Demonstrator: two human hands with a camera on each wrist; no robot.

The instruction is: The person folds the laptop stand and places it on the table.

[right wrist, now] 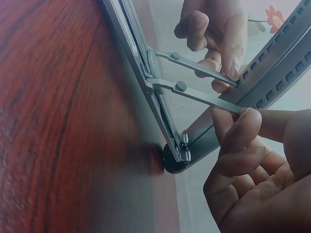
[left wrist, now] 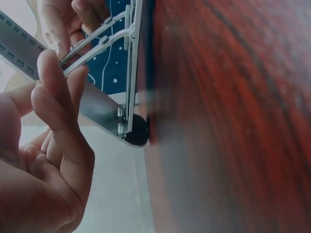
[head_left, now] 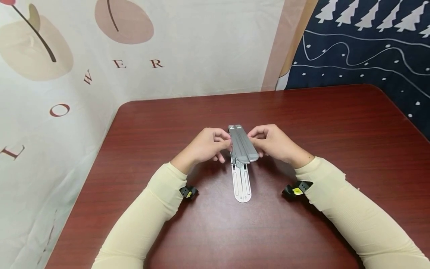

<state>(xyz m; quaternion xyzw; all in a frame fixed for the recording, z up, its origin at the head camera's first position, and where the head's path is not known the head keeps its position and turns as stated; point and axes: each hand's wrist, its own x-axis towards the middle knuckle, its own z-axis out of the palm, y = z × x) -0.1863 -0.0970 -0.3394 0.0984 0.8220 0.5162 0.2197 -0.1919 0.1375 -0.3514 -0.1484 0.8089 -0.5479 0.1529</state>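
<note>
A grey metal folding laptop stand (head_left: 242,147) stands partly unfolded at the middle of the table. Its silver base (head_left: 242,188) lies along the tabletop, and the slotted upper panel (right wrist: 279,73) tilts up from a hinge at the far end. Two thin support bars (right wrist: 206,99) run between base and panel, their ends at the slots. From the left side, my left hand (head_left: 211,145) pinches the stand where one bar meets the panel, thumb and index finger at the bar's end. My right hand (head_left: 276,145) pinches the matching spot on the opposite side.
The reddish-brown wooden table (head_left: 161,119) has rounded far corners. Behind and to its left hangs a pale cloth (head_left: 201,48) with letters; a navy cloth (head_left: 356,52) with white trees hangs at the right. Small black wrist cameras (head_left: 297,189) sit below both cream sleeves (head_left: 161,190).
</note>
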